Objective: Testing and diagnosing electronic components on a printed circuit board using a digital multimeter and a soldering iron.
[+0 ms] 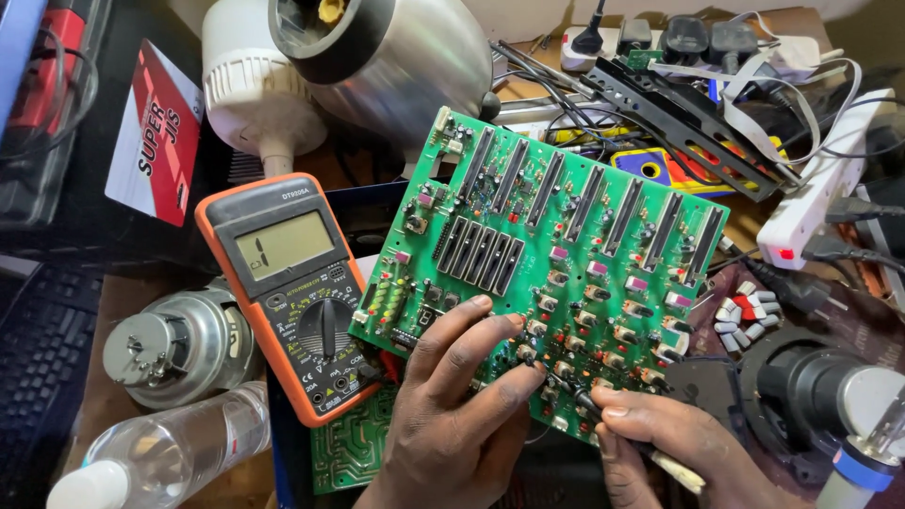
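Both probes meeting low on green circuit board [556,254]: left hand [462,405] pinching one [535,363], right hand [669,443] clamping other [589,401], slanting up-left

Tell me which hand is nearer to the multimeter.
Left. The left hand lies just right of the multimeter; the right hand is farther right, beyond it.

Glossy green circuit board [566,245]; orange rubbery, grey plastic multimeter [292,292].

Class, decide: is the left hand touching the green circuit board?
Touching. The head view shows the left hand with its fingers resting on the green circuit board.
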